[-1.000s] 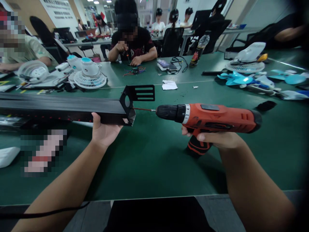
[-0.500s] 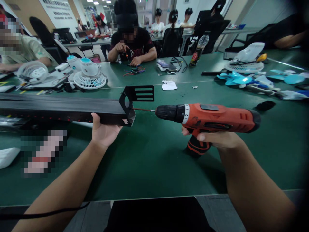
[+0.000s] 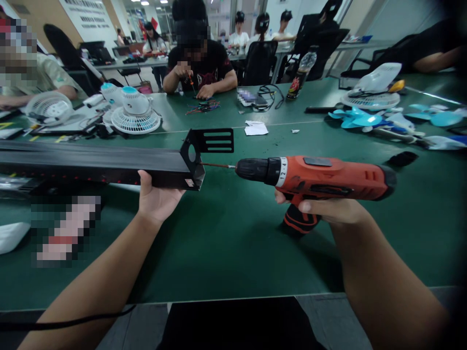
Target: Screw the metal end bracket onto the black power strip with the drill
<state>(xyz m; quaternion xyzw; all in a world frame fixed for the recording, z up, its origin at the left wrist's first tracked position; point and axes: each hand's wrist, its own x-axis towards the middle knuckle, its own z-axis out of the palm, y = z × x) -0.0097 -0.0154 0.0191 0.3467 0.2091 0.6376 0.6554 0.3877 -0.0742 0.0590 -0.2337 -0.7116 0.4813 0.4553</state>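
A long black metal housing reaches in from the left edge, held up near its right end by my left hand, thumb on the front side and fingers hidden beneath. A black slotted bracket stands at that end. My right hand is wrapped round the grip of an orange and black cordless drill, which points left. Its long thin bit meets the end of the housing just below the bracket; the exact spot where the tip sits is too small to make out.
Several white and blue fan parts lie at the back left, with blue fan blades at the right. A drink bottle stands near the far edge of the green table. Across it a person works with a screwdriver.
Hardly anything differs. The drill in my right hand has shifted a tiny bit to the right, while the housing and my left hand stay in place.
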